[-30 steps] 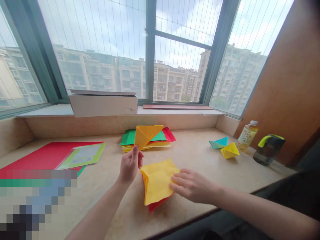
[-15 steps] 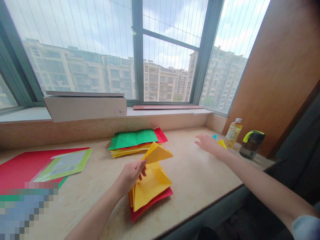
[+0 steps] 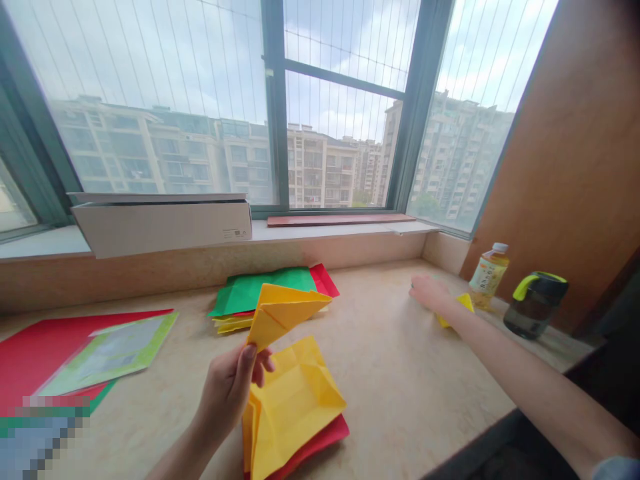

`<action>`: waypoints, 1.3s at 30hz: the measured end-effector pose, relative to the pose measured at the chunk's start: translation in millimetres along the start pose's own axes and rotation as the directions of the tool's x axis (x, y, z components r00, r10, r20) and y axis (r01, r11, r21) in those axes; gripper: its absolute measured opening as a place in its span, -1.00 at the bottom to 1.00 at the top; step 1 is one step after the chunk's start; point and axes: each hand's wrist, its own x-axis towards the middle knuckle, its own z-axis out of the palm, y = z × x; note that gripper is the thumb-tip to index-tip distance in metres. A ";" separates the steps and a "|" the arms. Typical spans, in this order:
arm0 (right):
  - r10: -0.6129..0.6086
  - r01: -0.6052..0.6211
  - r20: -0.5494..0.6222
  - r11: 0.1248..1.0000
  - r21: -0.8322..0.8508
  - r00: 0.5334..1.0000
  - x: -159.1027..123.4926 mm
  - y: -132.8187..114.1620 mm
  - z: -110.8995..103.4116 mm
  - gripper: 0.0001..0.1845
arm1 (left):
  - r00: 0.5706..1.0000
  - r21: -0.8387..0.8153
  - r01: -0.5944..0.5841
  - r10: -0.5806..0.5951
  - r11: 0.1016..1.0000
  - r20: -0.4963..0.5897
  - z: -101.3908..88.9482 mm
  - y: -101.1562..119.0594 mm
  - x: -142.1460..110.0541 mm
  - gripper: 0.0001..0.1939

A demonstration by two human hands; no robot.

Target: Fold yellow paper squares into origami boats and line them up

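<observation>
Head view, the only one here: the folded yellow paper (image 3: 283, 313) sits just about mid-frame, up off the tabletop (image 3: 390, 393). The left hand (image 3: 233, 377) has it pinched at its bottom corner, thumb on the near side. The right hand (image 3: 429, 291) is over at the right of the frame, and honestly can't tell if it's gripping anything or just resting there, too small and turned away.

Handling-wise, I'd bet the thing weighs next to nothing. Looks like plain paper, so probably springy along the creases and floppy anywhere there's only one layer. Shouldn't be slippery, but a hard squeeze would likely crumple it or leave a dent. Best hold, imo, is pretty much that bottom corner, where the folds look to come together; a light pinch should do it. The long tip pointing right seems the easiest bit to bend, so I'd keep fingers off that.

Looks: warm golden yellow, roughly triangular, with a crease running across the front and a darker shaded panel below it. The top edge shows another layer behind. It's a bit deeper in color than the creased yellow sheets (image 3: 300, 393) at the bottom center, which have red paper (image 3: 333, 430) poking out underneath. Behind it, partly overlapped in the picture, is a green sheet (image 3: 273, 287).
</observation>
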 end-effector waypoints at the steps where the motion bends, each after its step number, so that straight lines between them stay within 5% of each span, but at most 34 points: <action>1: -0.011 0.011 -0.021 1.000 0.007 1.000 5.9 0.6 -0.1 -0.73 | 1.000 0.003 -0.014 0.014 1.000 -0.001 -0.1 0.1 -0.6 -0.45; 11: -0.116 0.117 -0.018 0.984 0.135 0.993 78.1 -22.3 13.8 -0.77 | 0.999 0.108 0.024 -0.021 0.994 -0.028 -3.8 -4.1 -2.9 -0.40; 19: -0.144 0.134 0.063 0.980 0.145 0.987 93.5 -26.3 12.5 -0.67 | 1.000 0.147 0.020 -0.018 0.989 -0.015 -7.6 -9.9 -3.0 -0.39; 26: -0.168 0.164 0.035 0.981 0.102 0.985 70.1 -14.1 -10.1 -0.64 | 1.000 0.144 0.015 -0.015 0.990 -0.002 -6.9 -6.5 -0.2 -0.39; 33: -0.148 0.148 0.048 0.989 0.014 0.988 15.3 6.4 -38.4 -0.65 | 0.999 0.157 0.041 -0.044 0.987 0.012 -8.0 -6.2 2.3 -0.41; 39: -0.137 0.143 0.130 0.989 -0.034 0.982 -27.1 32.6 -34.3 -0.51 | 0.999 0.185 0.008 -0.018 0.983 0.052 -2.0 -1.7 2.3 -0.37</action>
